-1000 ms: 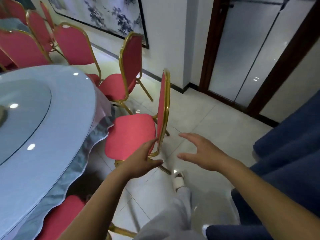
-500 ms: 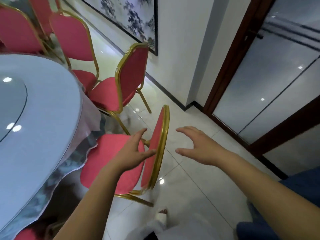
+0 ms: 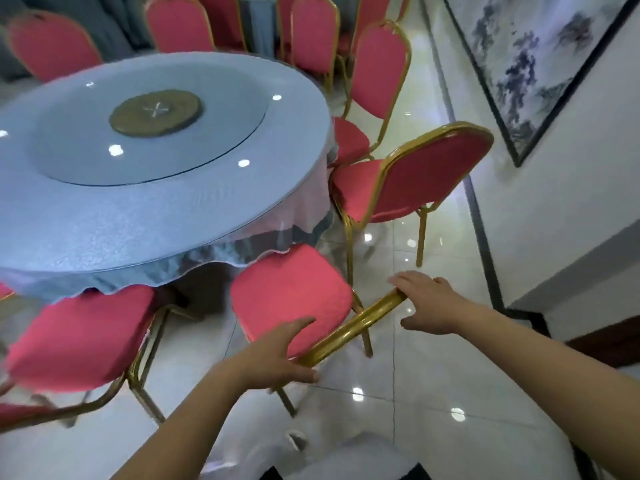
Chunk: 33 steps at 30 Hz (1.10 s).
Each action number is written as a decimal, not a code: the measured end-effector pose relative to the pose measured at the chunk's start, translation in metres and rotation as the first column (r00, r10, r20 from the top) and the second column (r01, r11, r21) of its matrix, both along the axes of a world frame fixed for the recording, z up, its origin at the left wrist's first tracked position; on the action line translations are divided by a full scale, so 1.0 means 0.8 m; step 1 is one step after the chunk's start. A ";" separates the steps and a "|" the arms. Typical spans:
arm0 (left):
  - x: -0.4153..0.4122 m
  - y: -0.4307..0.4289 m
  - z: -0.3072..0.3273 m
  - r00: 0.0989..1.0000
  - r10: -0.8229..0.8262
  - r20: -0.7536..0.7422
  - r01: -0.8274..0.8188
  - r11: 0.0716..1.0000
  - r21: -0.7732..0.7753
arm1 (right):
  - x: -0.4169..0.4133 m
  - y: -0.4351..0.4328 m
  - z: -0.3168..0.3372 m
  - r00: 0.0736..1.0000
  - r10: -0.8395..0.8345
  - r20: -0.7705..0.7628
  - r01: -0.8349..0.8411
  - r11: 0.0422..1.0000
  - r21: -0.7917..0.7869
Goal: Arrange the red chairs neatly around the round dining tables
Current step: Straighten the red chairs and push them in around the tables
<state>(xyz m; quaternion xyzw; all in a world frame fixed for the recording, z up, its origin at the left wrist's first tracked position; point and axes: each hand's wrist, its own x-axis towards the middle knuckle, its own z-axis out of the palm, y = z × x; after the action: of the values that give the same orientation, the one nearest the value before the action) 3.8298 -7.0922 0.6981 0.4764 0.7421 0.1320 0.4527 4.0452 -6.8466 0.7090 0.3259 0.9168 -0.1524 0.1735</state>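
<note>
A red chair [image 3: 291, 296] with a gold frame stands directly below me, its seat pointing at the round table [image 3: 156, 216] and its front edge at the hanging tablecloth. I see its backrest from above as a gold top rail [image 3: 353, 329]. My left hand [image 3: 277, 355] grips the rail's near end, fingers over the front and thumb behind. My right hand [image 3: 429, 303] holds the far end, fingers curled over the rail. A second red chair [image 3: 79, 337] sits to the left and a third [image 3: 426, 174] to the right, both facing the table.
More red chairs [image 3: 377, 71] ring the far side of the table, which carries a glass turntable [image 3: 149, 133]. A white wall with a framed ink painting [image 3: 540, 64] runs along the right. Glossy tiled floor [image 3: 433, 375] lies between chair and wall.
Both hands have closed onto the chair's top rail; before they hovered beside the backrest. The chair has turned seat-first toward the table, and my view has swung left over the table.
</note>
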 end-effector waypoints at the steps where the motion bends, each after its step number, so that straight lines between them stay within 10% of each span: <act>1: 0.021 0.000 -0.007 0.998 0.060 -0.023 -0.060 0.998 -0.017 | 0.002 0.010 -0.010 0.999 0.007 -0.044 -0.007 1.000 0.004; 8: 0.089 -0.015 -0.022 0.861 0.365 -0.354 -0.379 0.925 0.031 | 0.005 -0.002 -0.062 0.938 0.040 -0.345 0.005 0.992 0.127; 20: 0.126 -0.201 -0.025 0.764 0.560 -0.320 -0.593 0.805 -0.006 | 0.017 -0.147 -0.076 0.878 0.286 -0.384 -0.320 0.947 -0.029; 33: -0.092 -0.162 -0.026 0.743 0.634 -0.214 -0.619 0.773 0.139 | -0.190 -0.112 -0.063 0.904 0.213 -0.370 -0.246 0.969 -0.041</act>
<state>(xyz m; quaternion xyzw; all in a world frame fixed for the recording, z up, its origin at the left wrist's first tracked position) 3.7561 -7.2216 0.6775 0.2250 0.9054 0.2371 0.2710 3.8935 -6.9359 0.6584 0.1741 0.9574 -0.2282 0.0318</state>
